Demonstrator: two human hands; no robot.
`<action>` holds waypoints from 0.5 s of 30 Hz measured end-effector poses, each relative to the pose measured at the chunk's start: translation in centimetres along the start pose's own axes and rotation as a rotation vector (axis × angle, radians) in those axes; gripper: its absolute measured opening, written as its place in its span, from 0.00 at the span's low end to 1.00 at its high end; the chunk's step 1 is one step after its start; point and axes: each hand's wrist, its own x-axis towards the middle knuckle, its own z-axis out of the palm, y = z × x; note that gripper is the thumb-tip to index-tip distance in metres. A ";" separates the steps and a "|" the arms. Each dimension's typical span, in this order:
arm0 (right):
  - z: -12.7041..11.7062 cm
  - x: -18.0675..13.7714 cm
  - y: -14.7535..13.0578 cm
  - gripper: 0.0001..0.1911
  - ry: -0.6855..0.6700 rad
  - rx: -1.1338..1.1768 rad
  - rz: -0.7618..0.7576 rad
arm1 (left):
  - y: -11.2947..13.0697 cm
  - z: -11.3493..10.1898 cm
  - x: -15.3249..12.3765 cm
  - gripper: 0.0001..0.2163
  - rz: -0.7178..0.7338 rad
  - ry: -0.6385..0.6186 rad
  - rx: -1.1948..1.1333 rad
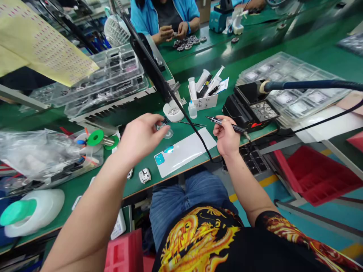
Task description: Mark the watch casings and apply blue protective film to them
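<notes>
My left hand [141, 136] hovers over the green bench with its fingers curled, pinching a small round clear part [165, 130] at its fingertips. My right hand [226, 136] is closed around a black soldering iron [227, 124] held like a pen, tip pointing left. Between the hands lies a white mat [185, 151] with a teal patch at its left end. A small white dish [173, 112] of tiny parts sits just beyond the mat, with a thin pair of tweezers [193, 123] beside it.
A black soldering station [249, 105] and clear parts trays [295, 87] stand at the right. A white box of tubes and pens [204, 99], a small bottle [192, 109], green solder spools [96, 138], a plastic bag [36, 151] and stacked clear trays [104, 81] are nearby. Another person's hands [172, 32] work across the bench.
</notes>
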 end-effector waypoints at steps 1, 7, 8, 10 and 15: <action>0.0 0.0 0.0 0.14 0.000 -0.004 0.006 | 1.5 0.5 1.4 0.15 0.027 0.004 0.039; 0.0 0.1 -0.1 0.14 0.028 0.014 0.010 | 7.1 5.6 8.4 0.15 -0.130 -0.014 0.029; 0.0 0.1 -0.1 0.14 0.028 0.012 0.010 | 7.5 6.5 9.0 0.17 -0.161 -0.007 0.018; 0.0 0.1 -0.2 0.14 0.029 0.009 0.008 | 7.9 8.0 9.9 0.18 -0.186 0.018 -0.015; 0.1 0.3 -0.4 0.14 0.040 0.009 0.002 | 8.3 10.5 11.1 0.13 -0.236 0.079 -0.087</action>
